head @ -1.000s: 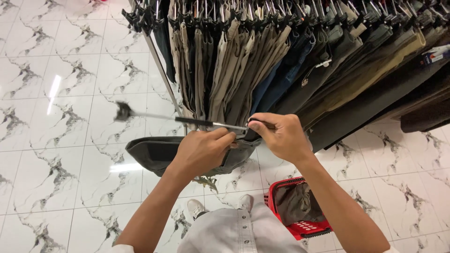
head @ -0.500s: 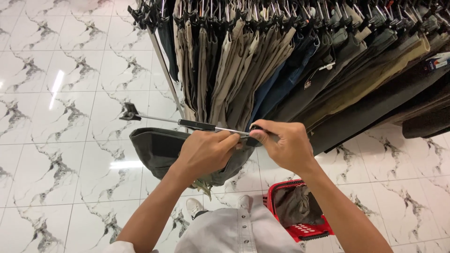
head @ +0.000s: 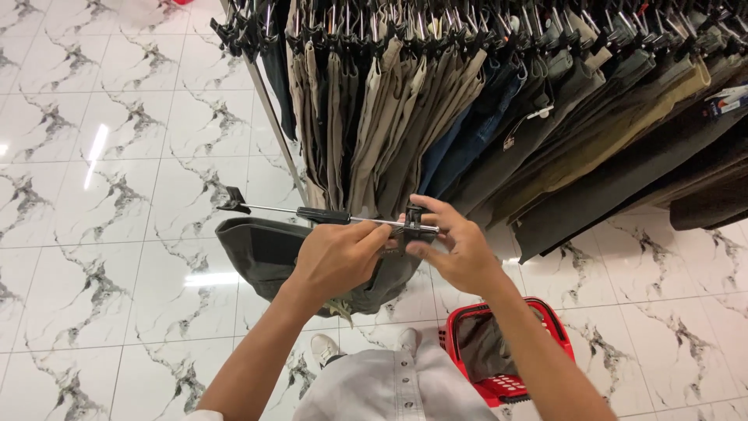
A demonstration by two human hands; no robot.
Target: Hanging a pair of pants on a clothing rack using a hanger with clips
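Observation:
My left hand (head: 336,257) grips the metal bar of a clip hanger (head: 312,213) near its middle. My right hand (head: 452,248) pinches the black clip (head: 411,218) at the hanger's right end. The left clip (head: 232,199) sticks out free over the floor. A dark grey pair of trousers (head: 265,249) hangs folded below the hanger, partly hidden by my left forearm. Whether the cloth is caught in the right clip is hidden by my fingers.
A rack of hung trousers (head: 467,101) in beige, grey, navy and olive fills the top, with a slanted metal leg (head: 274,125). A red shopping basket (head: 506,351) holding dark cloth stands on the white marble-tile floor (head: 93,234) by my feet.
The hanger and trousers have risen slightly and shifted a little right. My right fingers have closed tighter around the right clip. The view has tilted down a bit.

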